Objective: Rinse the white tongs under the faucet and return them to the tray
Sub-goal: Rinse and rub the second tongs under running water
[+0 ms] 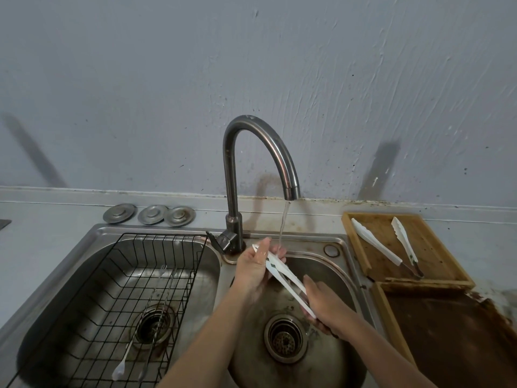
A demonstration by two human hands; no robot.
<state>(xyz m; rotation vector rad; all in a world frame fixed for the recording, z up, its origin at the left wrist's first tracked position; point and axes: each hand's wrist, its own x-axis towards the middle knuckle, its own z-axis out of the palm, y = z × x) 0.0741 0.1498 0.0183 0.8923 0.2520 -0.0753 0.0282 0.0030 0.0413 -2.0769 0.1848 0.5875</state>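
White tongs point(282, 273) slant over the right sink basin point(333, 264), tips up near the water stream point(283, 222) falling from the curved faucet point(251, 163). My right hand point(326, 303) grips the tongs' handle end at the lower right. My left hand point(256, 267) holds the tip end, thumb and fingers wrapped around the white blades under the stream. A wooden tray point(361, 261) on the counter to the right holds two more white tongs point(376, 242) point(404, 242).
The left basin holds a black wire rack point(117, 292) with a white spoon point(120, 371) and metal utensils. Three metal sink stoppers point(151, 214) lie behind it. A dark worn board point(447, 331) lies in front of the tray. The drain point(285, 341) sits below my hands.
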